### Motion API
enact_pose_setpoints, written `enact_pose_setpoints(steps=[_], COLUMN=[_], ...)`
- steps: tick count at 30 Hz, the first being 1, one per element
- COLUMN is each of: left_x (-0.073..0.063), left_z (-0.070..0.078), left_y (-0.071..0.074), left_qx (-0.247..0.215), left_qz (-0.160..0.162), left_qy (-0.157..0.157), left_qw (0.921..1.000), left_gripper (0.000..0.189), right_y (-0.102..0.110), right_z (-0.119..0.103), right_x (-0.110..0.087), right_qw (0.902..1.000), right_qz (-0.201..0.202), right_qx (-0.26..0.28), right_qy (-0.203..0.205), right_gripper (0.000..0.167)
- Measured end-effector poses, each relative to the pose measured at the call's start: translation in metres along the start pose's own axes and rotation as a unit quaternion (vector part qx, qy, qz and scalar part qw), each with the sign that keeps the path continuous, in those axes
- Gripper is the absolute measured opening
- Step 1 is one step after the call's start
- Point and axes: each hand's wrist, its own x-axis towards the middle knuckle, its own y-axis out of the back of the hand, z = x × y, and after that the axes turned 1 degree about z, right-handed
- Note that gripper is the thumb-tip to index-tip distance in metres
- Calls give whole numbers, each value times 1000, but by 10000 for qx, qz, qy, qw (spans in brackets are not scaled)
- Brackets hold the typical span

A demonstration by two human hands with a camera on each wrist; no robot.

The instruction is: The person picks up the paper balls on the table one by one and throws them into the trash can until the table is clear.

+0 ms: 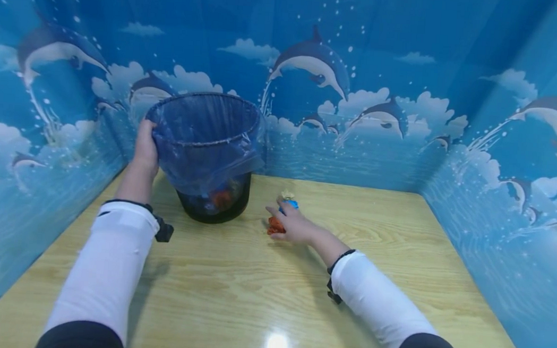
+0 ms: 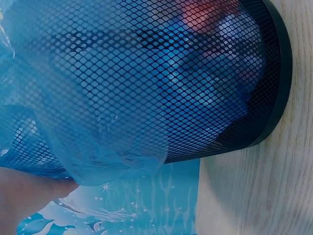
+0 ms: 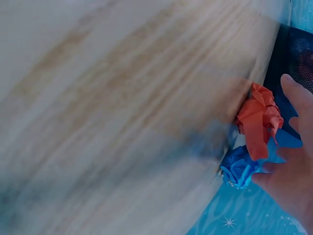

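A black mesh waste bin [image 1: 195, 209] with a blue plastic liner [image 1: 197, 166] folded over its rim stands at the left of the table. My left hand [image 1: 146, 147] grips the bin's left rim through the liner. Crumpled paper shows through the mesh in the left wrist view. My right hand [image 1: 296, 227] reaches over a crumpled orange paper ball [image 3: 259, 120], its fingers spread apart. Beside that lies a crumpled blue paper ball [image 3: 239, 167], close to the fingertips. Behind them sits a pale yellow crumpled paper ball [image 1: 287, 194]. Whether the right fingers touch any paper, I cannot tell.
The wood-grain table [image 1: 214, 287] runs back to a blue curtain [image 1: 381, 143] printed with dolphins, which encloses the back and both sides. The bin stands near the back left, to the left of the paper balls.
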Motion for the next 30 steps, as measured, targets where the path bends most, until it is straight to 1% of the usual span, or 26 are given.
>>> enact_pose_setpoints(steps=[7,16,22,30], left_x=[0,-1,-1,-1], left_z=[1,1,1,0], left_y=[-1,0,0,0], left_qx=[-69,-29,-55,-66], left_qz=[-31,-39,-53,-86], left_qy=[-67,-48,-55,-62], left_qw=[9999,10000,10000,9999], left_gripper=[68,69,69,68], right_y=[-6,-11,-14,-17], right_z=[-1,1,1,-1], right_x=[0,2,4,6], right_qw=[9997,9988,9985,9991], right_qz=[-210,-339,-383,-349], right_qx=[74,299,378,249], right_qy=[-42,-161,-52,11], right_gripper=[73,68,58,50])
